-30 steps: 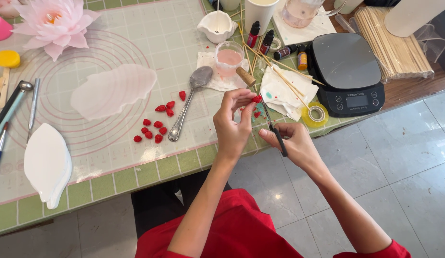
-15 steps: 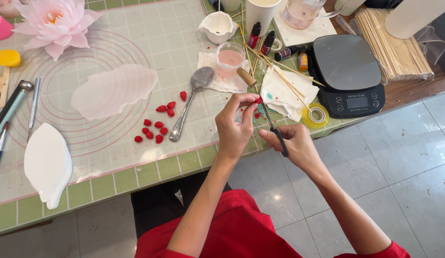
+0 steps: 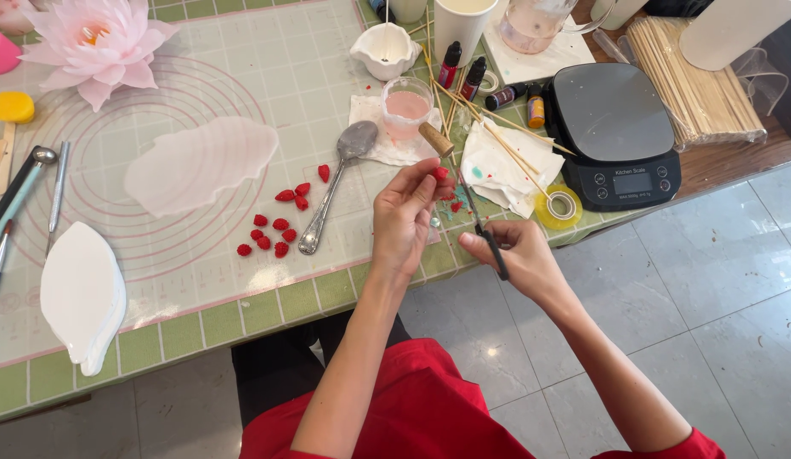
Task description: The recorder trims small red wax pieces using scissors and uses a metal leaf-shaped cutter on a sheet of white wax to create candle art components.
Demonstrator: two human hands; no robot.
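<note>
At the far left of the table [image 3: 242, 319], covered by a green gridded mat, lie a white leaf-shaped mould [image 3: 82, 293], a few slim tools [image 3: 21, 191] and a yellow sponge [image 3: 10, 107]. A pink paper-like lotus flower [image 3: 93, 44] sits at the far left corner. To its right, inside the mat's pink circles, rests a translucent white petal [image 3: 200, 163]. Just near of it is a scatter of small red pieces [image 3: 276, 225], with a metal spoon [image 3: 331, 183] lying beside them, its bowl on a white napkin [image 3: 374, 136].

Your left hand [image 3: 404, 217] is raised over the near edge of the table and pinches one small red piece [image 3: 439, 173] between thumb and fingertips. Your right hand [image 3: 518, 259], just to the right, is closed around a thin dark-handled tool [image 3: 483, 229] whose tip points up toward that red piece.

Farther away stand a small cup of pink liquid [image 3: 406, 106], a white bowl [image 3: 384, 49], and small dye bottles [image 3: 462, 72]. Loose wooden skewers [image 3: 497, 140] cross a crumpled white tissue [image 3: 506, 166]. A roll of tape [image 3: 559, 206] lies near the black kitchen scale [image 3: 612, 127]. At the far right is a bundle of skewers [image 3: 693, 81].
</note>
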